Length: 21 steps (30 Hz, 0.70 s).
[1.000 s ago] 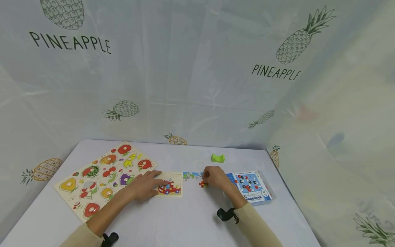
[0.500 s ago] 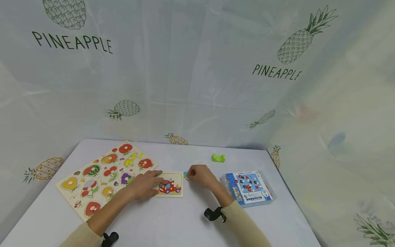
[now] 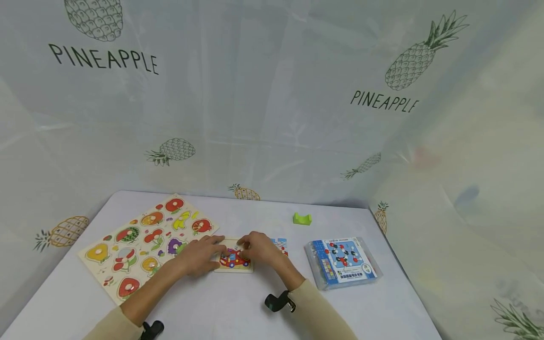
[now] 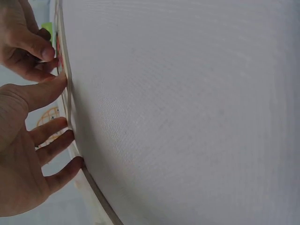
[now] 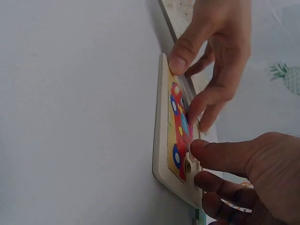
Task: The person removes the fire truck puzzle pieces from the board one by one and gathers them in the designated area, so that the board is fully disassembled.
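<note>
A small wooden puzzle board with a red truck picture lies on the white table. My left hand rests at its left end, thumb by the near corner and a fingertip on the picture. Over the right end, my right hand pinches a small pale puzzle piece between thumb and fingers. In the right wrist view that piece is tilted close to the board's surface, and its face is partly hidden. Other loose puzzle pieces lie just right of my right hand, partly covered by it.
A large fruit puzzle board lies at the left, partly under my left forearm. At the right is a clear plastic case with a molecule picture. A bright green notched block stands farther back. Pineapple-print sheeting surrounds the table.
My right hand has moved left from the loose pieces to the truck board, carrying a piece. Some loose pieces and the plastic case's left side are uncovered. My left hand stays put.
</note>
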Each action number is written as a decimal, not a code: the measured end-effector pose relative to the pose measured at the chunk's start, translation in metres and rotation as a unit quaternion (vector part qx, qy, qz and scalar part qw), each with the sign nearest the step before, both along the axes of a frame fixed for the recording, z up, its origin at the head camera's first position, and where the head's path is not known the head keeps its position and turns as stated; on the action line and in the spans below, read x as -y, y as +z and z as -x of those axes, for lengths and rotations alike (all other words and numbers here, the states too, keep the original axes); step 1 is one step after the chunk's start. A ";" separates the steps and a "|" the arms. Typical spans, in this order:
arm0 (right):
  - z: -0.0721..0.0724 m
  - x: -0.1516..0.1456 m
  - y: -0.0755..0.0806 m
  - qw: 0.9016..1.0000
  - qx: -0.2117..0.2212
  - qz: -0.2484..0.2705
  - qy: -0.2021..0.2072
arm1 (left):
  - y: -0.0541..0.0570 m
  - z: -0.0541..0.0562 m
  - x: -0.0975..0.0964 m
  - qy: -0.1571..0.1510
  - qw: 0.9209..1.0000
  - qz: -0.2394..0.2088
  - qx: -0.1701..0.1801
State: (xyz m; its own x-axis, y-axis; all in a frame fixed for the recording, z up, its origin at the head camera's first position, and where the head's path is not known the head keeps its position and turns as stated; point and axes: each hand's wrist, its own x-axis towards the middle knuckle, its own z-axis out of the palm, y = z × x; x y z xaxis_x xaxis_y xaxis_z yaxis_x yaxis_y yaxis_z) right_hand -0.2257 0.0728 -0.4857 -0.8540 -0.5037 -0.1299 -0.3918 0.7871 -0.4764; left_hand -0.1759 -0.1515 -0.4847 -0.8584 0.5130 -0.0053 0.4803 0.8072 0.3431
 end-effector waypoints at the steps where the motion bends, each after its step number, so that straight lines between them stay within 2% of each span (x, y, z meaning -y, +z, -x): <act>1: -0.001 0.000 -0.001 1.000 -0.003 -0.002 0.001 | 0.000 0.000 0.000 0.000 1.000 0.001 0.000; 10: -0.008 0.004 -0.004 1.000 -0.004 0.011 0.003 | -0.004 0.001 0.000 0.007 1.000 0.011 -0.001; 21: -0.010 0.007 -0.004 1.000 0.000 0.020 -0.008 | -0.003 0.001 0.000 0.011 1.000 0.003 0.004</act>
State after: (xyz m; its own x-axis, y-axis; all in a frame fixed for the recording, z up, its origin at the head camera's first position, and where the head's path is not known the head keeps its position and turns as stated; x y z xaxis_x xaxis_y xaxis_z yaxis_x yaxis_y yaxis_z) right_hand -0.2154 0.0658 -0.4900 -0.8624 -0.4942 -0.1099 -0.3788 0.7739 -0.5076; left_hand -0.1769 -0.1512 -0.4880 -0.8691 0.4944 -0.0160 0.4600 0.8196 0.3415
